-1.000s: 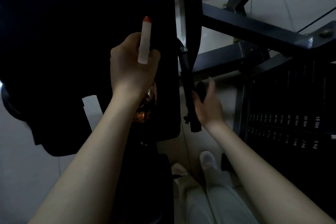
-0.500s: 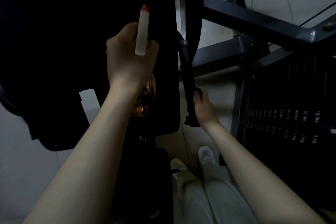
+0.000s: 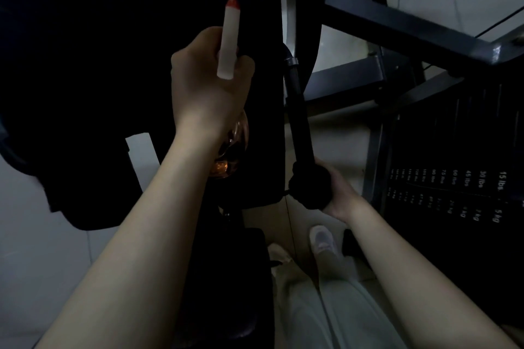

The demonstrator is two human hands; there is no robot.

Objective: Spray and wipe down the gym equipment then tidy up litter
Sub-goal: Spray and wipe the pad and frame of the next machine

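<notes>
My left hand (image 3: 207,88) grips a spray bottle (image 3: 229,39) by the neck, held up in front of the black seat pad (image 3: 99,51). The white nozzle with its red tip points up and away, and the amber body (image 3: 231,156) shows below my wrist. My right hand (image 3: 337,190) holds a dark cloth (image 3: 310,187) wrapped around the lower end of a black handle bar (image 3: 297,110) of the gym machine. The scene is dim and the cloth's edges are hard to make out.
A weight stack (image 3: 453,178) with pound and kilogram labels stands at the right behind grey frame bars (image 3: 397,25). My feet in light shoes (image 3: 321,238) stand on the pale tiled floor (image 3: 42,263) between the machine and the stack.
My right hand has closed on the handle bar and slid down to its lower end with the cloth. My left hand has lifted the spray bottle slightly.
</notes>
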